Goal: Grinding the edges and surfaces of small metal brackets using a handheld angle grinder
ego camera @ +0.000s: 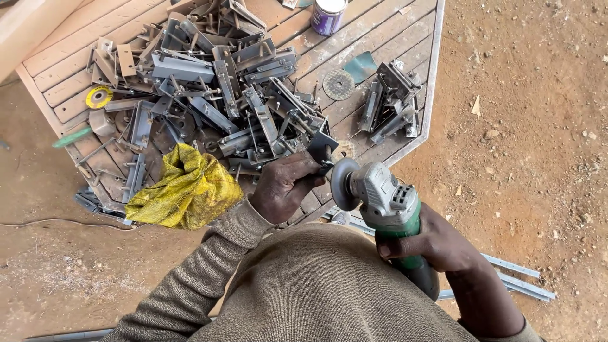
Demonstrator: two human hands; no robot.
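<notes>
Right hand (437, 244) is wrapped tight round the green body of the angle grinder (386, 202), low near the torso, so the grey gear head points away and the disc (344, 183) faces the work. Grip sits far back on the body, which keeps the fingers off the wheel.

Left hand (285, 187), just left of the grinder disc, is clamped on a dark metal bracket (321, 147), holding it up at the bench (380, 50) edge right against the disc; whether they actually touch, can't tell. Piece is held in hand, not in a vise.

Left of the grinder: crumpled yellow mesh sack (183, 190) on the bench corner. Beyond the grinder: big heap of grey steel brackets (215, 82), a smaller separate stack (392, 104) to its right, likely sorted apart. A loose abrasive disc (339, 84) lies between the two piles, a yellow-labelled one (99, 97) far left. Farthest: a paint tin (328, 14) at the bench's far edge. Steel strips (519, 278) lie on the dirt right of the grinder.
</notes>
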